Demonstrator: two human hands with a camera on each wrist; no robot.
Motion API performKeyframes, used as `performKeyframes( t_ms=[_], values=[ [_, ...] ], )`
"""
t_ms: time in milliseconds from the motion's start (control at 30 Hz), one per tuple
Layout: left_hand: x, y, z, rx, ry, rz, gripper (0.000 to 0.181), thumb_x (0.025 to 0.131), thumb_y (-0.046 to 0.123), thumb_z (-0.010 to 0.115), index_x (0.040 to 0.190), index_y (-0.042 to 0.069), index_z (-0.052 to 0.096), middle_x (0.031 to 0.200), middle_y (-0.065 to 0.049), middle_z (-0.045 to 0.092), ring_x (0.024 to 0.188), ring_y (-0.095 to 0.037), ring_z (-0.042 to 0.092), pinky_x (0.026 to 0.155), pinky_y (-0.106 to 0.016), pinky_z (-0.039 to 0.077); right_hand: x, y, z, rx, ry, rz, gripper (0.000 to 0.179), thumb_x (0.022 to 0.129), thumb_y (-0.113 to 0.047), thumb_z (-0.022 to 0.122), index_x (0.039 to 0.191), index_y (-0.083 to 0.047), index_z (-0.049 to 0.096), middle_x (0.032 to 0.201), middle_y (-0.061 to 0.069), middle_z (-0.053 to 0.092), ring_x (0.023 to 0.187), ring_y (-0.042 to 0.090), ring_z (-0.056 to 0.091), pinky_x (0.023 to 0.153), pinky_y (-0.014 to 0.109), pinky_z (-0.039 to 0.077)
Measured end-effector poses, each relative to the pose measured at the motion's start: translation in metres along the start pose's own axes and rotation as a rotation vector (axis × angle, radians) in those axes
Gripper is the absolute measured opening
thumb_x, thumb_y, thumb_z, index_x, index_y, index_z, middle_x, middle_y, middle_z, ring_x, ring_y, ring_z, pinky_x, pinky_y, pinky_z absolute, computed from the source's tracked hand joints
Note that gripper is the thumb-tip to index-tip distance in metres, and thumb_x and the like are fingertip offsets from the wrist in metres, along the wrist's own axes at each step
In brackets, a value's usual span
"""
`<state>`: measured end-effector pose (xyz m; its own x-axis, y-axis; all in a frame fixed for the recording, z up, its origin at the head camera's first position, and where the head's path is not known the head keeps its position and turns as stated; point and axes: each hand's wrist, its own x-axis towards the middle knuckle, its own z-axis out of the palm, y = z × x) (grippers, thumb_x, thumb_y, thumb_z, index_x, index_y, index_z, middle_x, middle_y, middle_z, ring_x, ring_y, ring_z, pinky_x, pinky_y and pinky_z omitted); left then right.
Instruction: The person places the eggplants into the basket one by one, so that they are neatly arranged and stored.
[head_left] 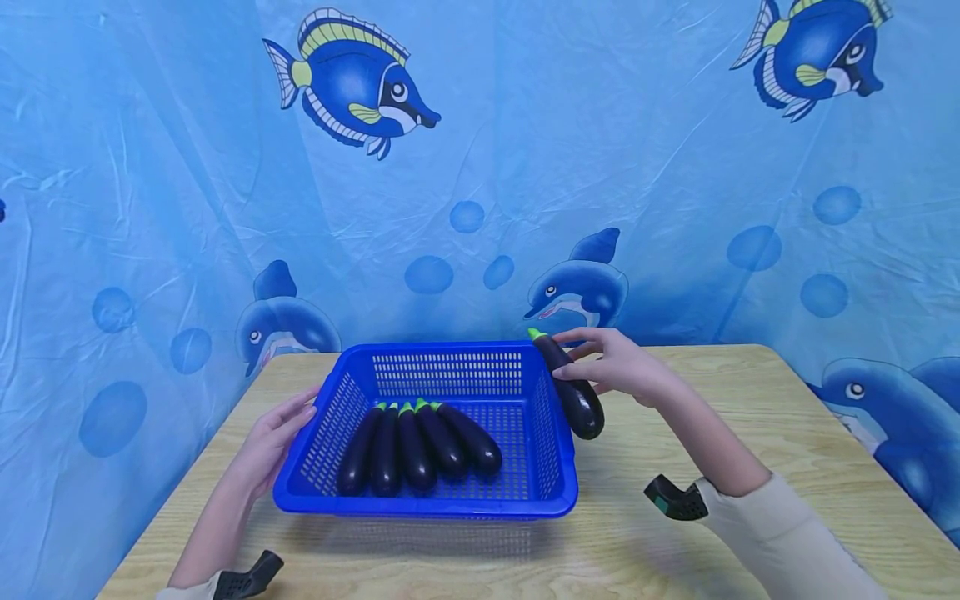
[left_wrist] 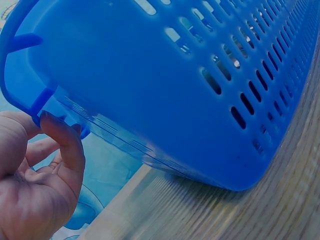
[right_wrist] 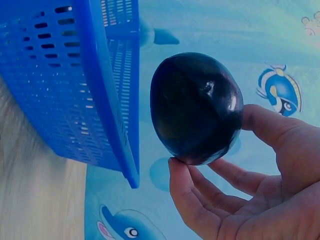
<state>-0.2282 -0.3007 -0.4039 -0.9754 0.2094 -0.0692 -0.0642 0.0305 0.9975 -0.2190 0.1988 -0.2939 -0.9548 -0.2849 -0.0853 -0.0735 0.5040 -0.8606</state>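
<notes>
A blue plastic basket [head_left: 420,506] with slotted walls stands on the table. Several dark purple eggplants [head_left: 416,454] lie side by side inside it, green stem ends toward the back. At its left side my left hand [head_left: 274,437] holds the rim; in the left wrist view the fingers [left_wrist: 67,142] curl up against the rim. My right hand [head_left: 611,367] grips another eggplant [head_left: 581,408] over the basket's right rim, stem pointing up and to the left. In the right wrist view the round, glossy end of this eggplant [right_wrist: 195,107] faces the camera, apart from the basket wall.
The wood-grain table [head_left: 675,567] extends past both sides of the basket. Behind it hangs a blue sheet [head_left: 495,150] printed with fish and dolphins. The basket's right part shows its bare slotted floor [head_left: 517,442].
</notes>
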Motion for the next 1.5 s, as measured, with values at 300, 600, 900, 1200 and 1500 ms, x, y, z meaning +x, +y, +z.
performKeyframes(
  t_ms=[300, 600, 900, 1200, 1500],
  values=[
    [0.0, 0.001, 0.001, 0.023, 0.024, -0.004, 0.062, 0.114, 0.03, 0.048, 0.167, 0.005, 0.026, 0.116, 0.017, 0.072, 0.104, -0.008, 0.073, 0.087, -0.031, 0.063, 0.011, -0.007, 0.01, -0.004, -0.025, 0.021, 0.063, 0.1, -0.02, 0.073, 0.153, 0.001, 0.048, 0.144, 0.035, 0.053, 0.122, 0.05, 0.065, 0.092, 0.058, 0.061],
    [0.0, 0.0, 0.001, 0.03, 0.033, -0.012, 0.063, 0.114, 0.031, 0.048, 0.167, 0.005, 0.025, 0.116, 0.018, 0.071, 0.104, -0.008, 0.073, 0.087, -0.03, 0.062, 0.022, -0.013, 0.022, -0.008, -0.052, 0.022, 0.063, 0.098, -0.018, 0.075, 0.152, 0.001, 0.05, 0.137, 0.032, 0.057, 0.113, 0.044, 0.07, 0.089, 0.056, 0.062],
    [0.0, 0.001, 0.002, 0.049, 0.034, -0.015, 0.065, 0.114, 0.031, 0.048, 0.167, 0.004, 0.023, 0.116, 0.019, 0.071, 0.105, -0.006, 0.072, 0.088, -0.029, 0.062, 0.032, -0.019, 0.031, -0.01, -0.093, 0.017, 0.061, 0.097, -0.014, 0.074, 0.151, 0.002, 0.051, 0.136, 0.032, 0.059, 0.106, 0.04, 0.074, 0.083, 0.05, 0.065],
    [0.0, 0.002, 0.002, 0.064, 0.026, -0.008, 0.067, 0.114, 0.032, 0.048, 0.167, 0.002, 0.019, 0.116, 0.021, 0.07, 0.105, -0.005, 0.072, 0.088, -0.029, 0.062, 0.044, -0.023, 0.043, -0.049, -0.126, 0.042, 0.061, 0.098, -0.013, 0.075, 0.151, 0.003, 0.05, 0.132, 0.029, 0.065, 0.108, 0.039, 0.074, 0.087, 0.054, 0.063],
    [0.0, 0.002, 0.002, 0.066, 0.026, -0.027, 0.069, 0.114, 0.034, 0.049, 0.168, 0.004, 0.019, 0.116, 0.021, 0.069, 0.106, -0.004, 0.071, 0.089, -0.03, 0.062, 0.057, -0.028, 0.056, -0.071, -0.14, 0.091, 0.056, 0.098, -0.011, 0.075, 0.148, 0.001, 0.053, 0.134, 0.028, 0.065, 0.112, 0.04, 0.072, 0.088, 0.055, 0.063]
  ],
)
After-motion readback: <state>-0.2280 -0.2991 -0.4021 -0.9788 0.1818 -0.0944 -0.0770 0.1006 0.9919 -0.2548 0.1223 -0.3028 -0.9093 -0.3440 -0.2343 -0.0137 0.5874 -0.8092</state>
